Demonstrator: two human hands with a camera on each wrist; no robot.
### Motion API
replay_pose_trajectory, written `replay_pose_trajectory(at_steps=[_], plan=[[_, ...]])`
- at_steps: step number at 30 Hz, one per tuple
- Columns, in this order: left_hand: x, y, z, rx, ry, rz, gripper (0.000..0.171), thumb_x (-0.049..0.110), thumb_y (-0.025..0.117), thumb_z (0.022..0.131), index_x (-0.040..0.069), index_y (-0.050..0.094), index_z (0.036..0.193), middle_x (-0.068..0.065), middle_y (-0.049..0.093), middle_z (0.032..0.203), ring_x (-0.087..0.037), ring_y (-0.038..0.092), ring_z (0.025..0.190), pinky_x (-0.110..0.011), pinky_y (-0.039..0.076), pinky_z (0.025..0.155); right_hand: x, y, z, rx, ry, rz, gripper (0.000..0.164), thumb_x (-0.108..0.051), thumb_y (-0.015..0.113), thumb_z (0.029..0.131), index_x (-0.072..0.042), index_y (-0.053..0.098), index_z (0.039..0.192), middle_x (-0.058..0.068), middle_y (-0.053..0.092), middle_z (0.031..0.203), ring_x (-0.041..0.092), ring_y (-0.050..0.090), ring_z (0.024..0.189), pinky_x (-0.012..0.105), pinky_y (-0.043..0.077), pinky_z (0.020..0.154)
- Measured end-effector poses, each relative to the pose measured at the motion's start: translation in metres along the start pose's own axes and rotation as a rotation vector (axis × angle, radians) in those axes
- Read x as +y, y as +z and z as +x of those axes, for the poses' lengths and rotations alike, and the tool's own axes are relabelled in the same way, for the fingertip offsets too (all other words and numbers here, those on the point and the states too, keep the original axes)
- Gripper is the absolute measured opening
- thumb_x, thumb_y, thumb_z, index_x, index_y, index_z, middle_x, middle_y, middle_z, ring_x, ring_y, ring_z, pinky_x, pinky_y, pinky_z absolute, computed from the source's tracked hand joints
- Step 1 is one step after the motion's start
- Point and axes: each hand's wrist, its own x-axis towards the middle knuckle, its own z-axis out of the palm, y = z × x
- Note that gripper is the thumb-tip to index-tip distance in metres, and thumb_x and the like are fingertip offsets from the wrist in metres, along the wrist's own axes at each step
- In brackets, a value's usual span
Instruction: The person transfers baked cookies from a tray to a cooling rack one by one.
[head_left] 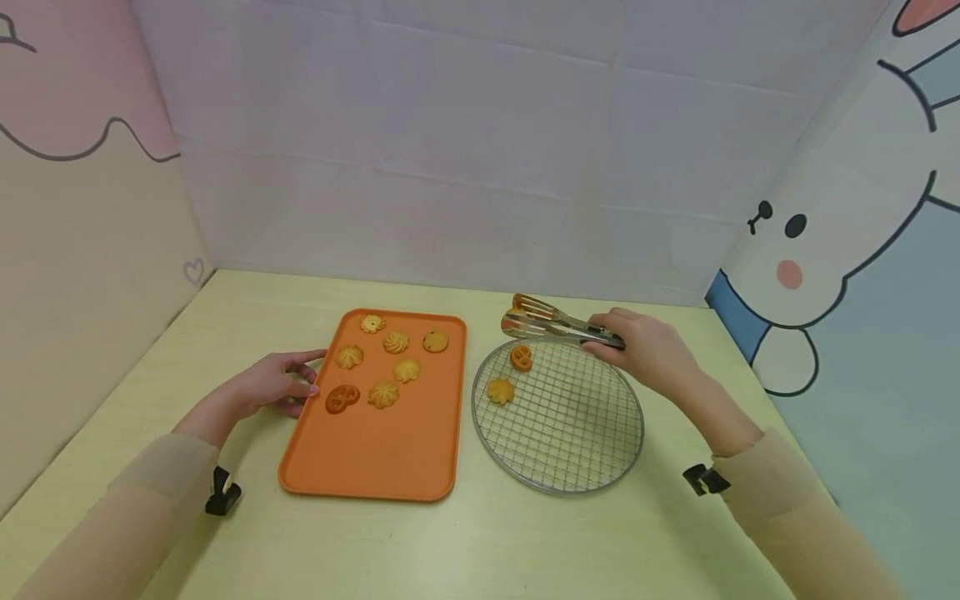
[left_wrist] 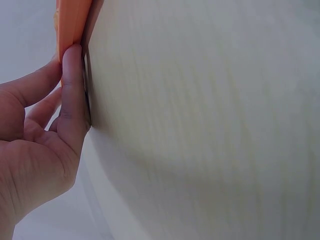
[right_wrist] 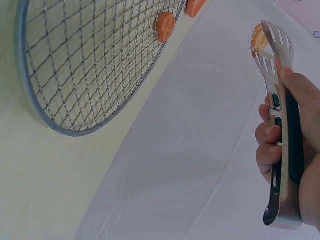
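My left hand (head_left: 273, 383) holds the left rim of an orange tray (head_left: 375, 458); the left wrist view shows its fingertips against the tray's edge. Several cookies lie on the tray, among them a brown pretzel-shaped cookie (head_left: 342, 399) and a flower-shaped cookie (head_left: 383, 394). In my right hand (head_left: 637, 346) are metal tongs (right_wrist: 280, 65) with dark grips. Their slotted ends pinch a cookie (right_wrist: 259, 39) above the back rim of a round wire rack (head_left: 570, 425). A small pretzel cookie (head_left: 521, 358) and a flower-shaped cookie (head_left: 500, 391) rest on the rack's left side.
Tray and rack stand side by side on a pale wooden table (head_left: 525, 542), a narrow gap between them. A plain light wall sheet (head_left: 465, 167) rises behind the table. Cartoon-printed panels (head_left: 810, 292) flank it on both sides.
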Motion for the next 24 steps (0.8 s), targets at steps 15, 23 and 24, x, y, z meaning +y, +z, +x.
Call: replay_pose_trajectory(at_steps=[15,23,24], plan=[[-0.001,0.000,0.001,0.004,0.001,-0.001,0.075,0.006,0.063,0.090,0.006,0.019,0.151,-0.015,0.043,0.107,-0.016,0.058,0.073,-0.035,0.058,0.064,0.026,0.009,-0.021,0.007,0.083,-0.003,0.030,-0.028,0.071,0.085,-0.006,0.067,0.105,0.002,0.058,0.079,0.010,0.042,0.056,0.026,0.033,0.048],[-0.002,0.000,0.001,-0.001,0.007,-0.004,0.075,0.006,0.062,0.090,0.006,0.019,0.151,-0.015,0.044,0.107,-0.016,0.058,0.072,-0.035,0.058,0.064,0.038,0.021,-0.030,-0.011,0.125,-0.007,0.032,-0.028,0.070,0.085,-0.004,0.067,0.106,0.003,0.059,0.080,0.011,0.044,0.057,0.027,0.035,0.048],[-0.002,0.000,0.001,-0.002,0.006,-0.005,0.075,0.006,0.062,0.090,0.006,0.019,0.151,-0.015,0.044,0.107,-0.016,0.058,0.072,-0.035,0.058,0.064,0.040,0.023,-0.031,-0.015,0.131,-0.009,0.033,-0.028,0.070,0.085,-0.004,0.067,0.107,0.003,0.059,0.080,0.011,0.044,0.057,0.027,0.036,0.048]])
